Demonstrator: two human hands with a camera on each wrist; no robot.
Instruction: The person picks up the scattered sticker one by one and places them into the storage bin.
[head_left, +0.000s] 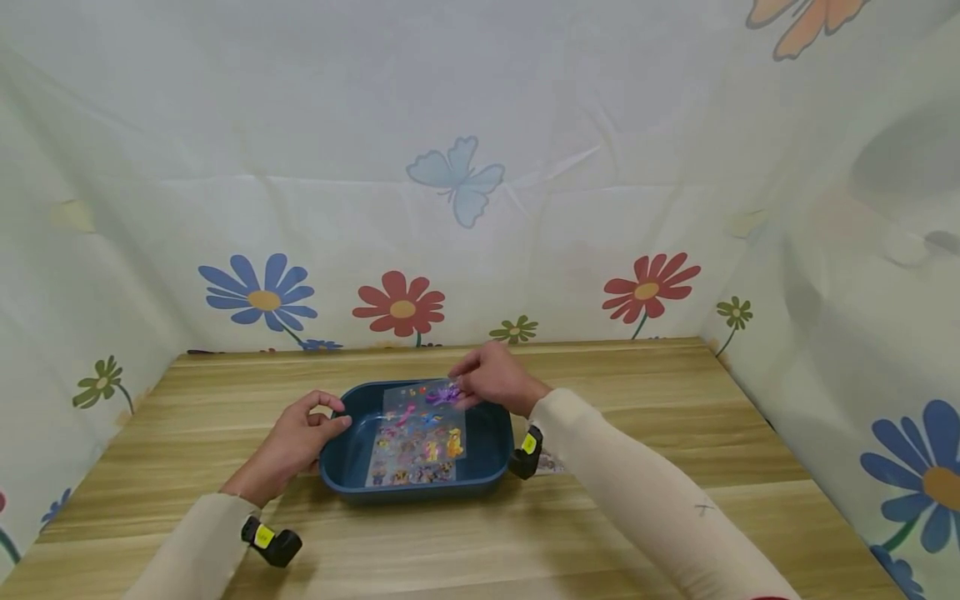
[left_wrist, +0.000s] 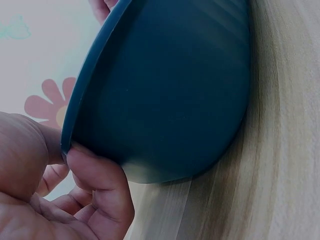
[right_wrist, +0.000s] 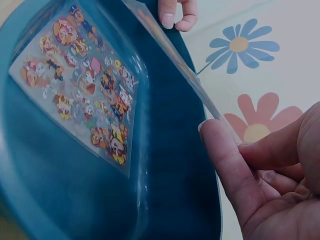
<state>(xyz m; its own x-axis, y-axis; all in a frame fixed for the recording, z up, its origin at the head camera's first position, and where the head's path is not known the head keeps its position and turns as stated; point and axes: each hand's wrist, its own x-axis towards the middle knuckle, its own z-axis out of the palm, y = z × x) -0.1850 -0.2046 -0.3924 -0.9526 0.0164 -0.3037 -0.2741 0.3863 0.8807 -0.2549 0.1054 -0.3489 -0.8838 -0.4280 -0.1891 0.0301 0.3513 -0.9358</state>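
Observation:
A dark blue plastic tub (head_left: 405, 496) stands on the wooden table. My left hand (head_left: 298, 432) is at its left end; in the left wrist view, thumb and fingers (left_wrist: 100, 177) pinch the rim. With thumb and index finger, my right hand (head_left: 495, 379) holds a clear sticker sheet (head_left: 426, 398) by its edge, tilted over the tub. The right wrist view shows this sheet (right_wrist: 172, 55) nearly edge-on. Below it, another sticker sheet (right_wrist: 82, 82) printed with cartoon puppies lies in the tub, partly overlapped by the held one in the head view.
Part of a printed sheet (head_left: 551, 463) lies on the table (head_left: 360, 558) right of the tub, mostly hidden by the right wrist. Behind the table hangs a pale cloth (head_left: 337, 217) with flowers and butterflies, which also lines both sides.

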